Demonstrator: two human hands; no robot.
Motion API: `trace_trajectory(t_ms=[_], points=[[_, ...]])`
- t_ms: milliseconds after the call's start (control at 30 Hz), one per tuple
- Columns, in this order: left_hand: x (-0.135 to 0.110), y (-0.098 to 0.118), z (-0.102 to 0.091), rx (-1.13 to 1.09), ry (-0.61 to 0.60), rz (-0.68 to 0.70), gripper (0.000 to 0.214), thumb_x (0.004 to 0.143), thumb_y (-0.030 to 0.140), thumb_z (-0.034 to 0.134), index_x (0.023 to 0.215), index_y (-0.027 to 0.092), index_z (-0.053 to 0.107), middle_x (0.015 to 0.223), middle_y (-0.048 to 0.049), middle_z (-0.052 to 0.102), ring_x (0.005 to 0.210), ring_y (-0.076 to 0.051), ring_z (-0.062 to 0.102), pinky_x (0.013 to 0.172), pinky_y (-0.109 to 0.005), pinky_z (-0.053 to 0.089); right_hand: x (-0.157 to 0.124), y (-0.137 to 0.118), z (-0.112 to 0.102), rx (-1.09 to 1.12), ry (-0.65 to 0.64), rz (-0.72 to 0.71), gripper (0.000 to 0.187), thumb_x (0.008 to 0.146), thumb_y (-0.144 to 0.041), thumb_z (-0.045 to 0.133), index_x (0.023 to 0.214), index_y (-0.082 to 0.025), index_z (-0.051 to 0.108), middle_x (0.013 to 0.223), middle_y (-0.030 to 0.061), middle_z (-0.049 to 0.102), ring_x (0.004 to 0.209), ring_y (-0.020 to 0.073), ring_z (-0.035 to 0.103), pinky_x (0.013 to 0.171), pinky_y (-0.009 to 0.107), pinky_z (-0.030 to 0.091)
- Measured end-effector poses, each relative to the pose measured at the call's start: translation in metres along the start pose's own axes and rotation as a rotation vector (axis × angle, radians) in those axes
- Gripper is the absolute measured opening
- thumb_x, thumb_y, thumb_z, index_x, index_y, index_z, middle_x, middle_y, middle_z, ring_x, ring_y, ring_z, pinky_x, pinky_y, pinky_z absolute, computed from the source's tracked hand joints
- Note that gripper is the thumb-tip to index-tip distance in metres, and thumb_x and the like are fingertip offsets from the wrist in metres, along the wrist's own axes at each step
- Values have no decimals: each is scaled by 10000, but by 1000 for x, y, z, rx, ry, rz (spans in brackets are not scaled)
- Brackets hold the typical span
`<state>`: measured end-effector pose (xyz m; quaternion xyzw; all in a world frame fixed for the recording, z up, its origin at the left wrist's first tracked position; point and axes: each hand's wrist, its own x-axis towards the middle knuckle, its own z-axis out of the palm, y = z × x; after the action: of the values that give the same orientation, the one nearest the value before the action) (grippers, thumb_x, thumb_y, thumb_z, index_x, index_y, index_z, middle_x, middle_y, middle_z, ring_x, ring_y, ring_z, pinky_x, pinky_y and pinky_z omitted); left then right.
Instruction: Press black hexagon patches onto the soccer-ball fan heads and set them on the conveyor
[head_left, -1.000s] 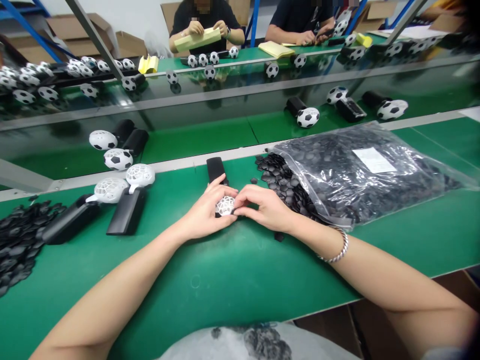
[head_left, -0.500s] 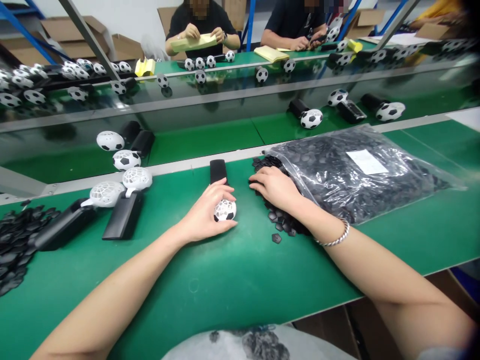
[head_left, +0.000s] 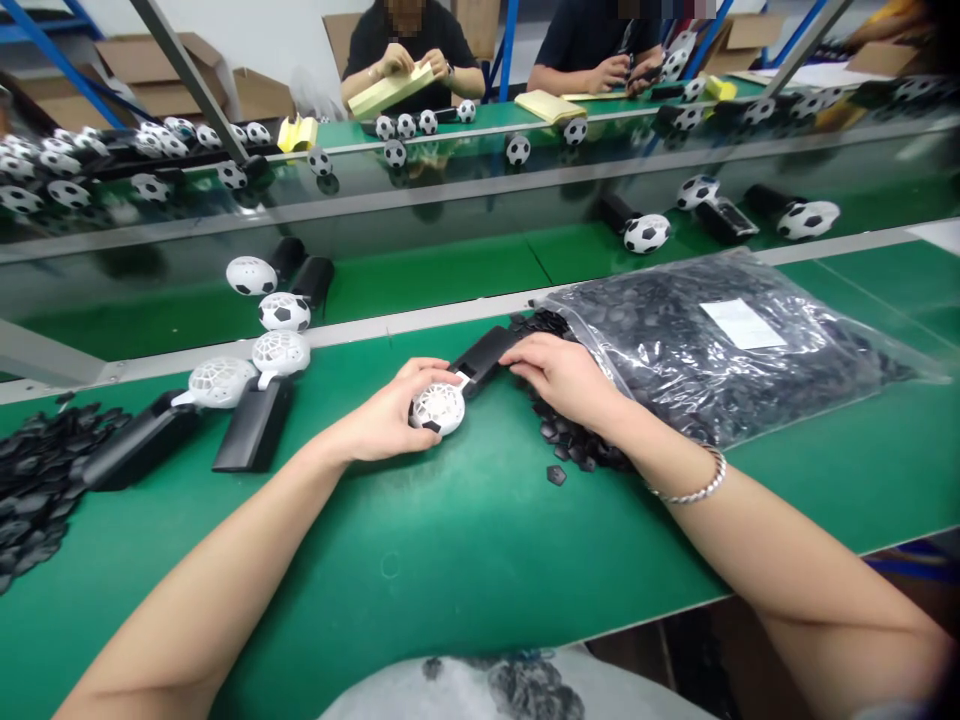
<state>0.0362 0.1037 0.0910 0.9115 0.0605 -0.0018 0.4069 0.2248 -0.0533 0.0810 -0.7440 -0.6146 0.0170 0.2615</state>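
Note:
My left hand (head_left: 386, 408) is closed around a white openwork football-shaped head (head_left: 439, 408), which has a few black patches in it. A black handle (head_left: 484, 360) joins that head and points up and right over the green worktop. My right hand (head_left: 559, 370) is at the handle's far end, its thumb and fingers pinched together; what is between them, if anything, is hidden. Under and beside this hand lies a pile of small black pentagon pieces (head_left: 564, 436). The pile spills from the mouth of a clear plastic bag (head_left: 660, 340) full of the same pieces.
Two football-headed items with black handles (head_left: 251, 425) lie at the left, near another heap of black pieces (head_left: 37, 490). More items (head_left: 646, 234) lie on the green conveyor (head_left: 450, 270) beyond a metal rail. Two people (head_left: 409, 60) work across the line.
My left hand has turned the football-headed item, so its handle now slants right toward my right hand. My right hand's fingers have drawn into a pinch, and the view has shifted slightly.

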Motion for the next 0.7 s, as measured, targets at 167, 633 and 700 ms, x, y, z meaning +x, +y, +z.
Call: trace_trajectory(t_ms=[167,633,700], points=[[0,-2,-2,-12,-42,42,603,649,131,584,1213,252,409,1319,-54,304,1288,-255,262,1075,-431,233,-6,-26,-2,319,-88,-68,98,784,-115,566,859,-158,611,806,21,631,716,117,579,658,218,458],[5,8,19,12,183,17,396,675,283,661,1031,207,507,1133,-76,454,1190,-232,395,1014,-406,322,-2,-31,22,386,-80,-242,58,797,-156,581,811,-165,637,782,25,640,750,125,574,685,229,443],[6,8,22,18,211,32,364,677,258,654,1007,203,512,1106,-74,469,1173,-223,412,998,-392,341,-1,-31,23,377,-67,-258,40,792,-165,590,785,-167,629,761,19,639,729,125,570,665,229,437]])
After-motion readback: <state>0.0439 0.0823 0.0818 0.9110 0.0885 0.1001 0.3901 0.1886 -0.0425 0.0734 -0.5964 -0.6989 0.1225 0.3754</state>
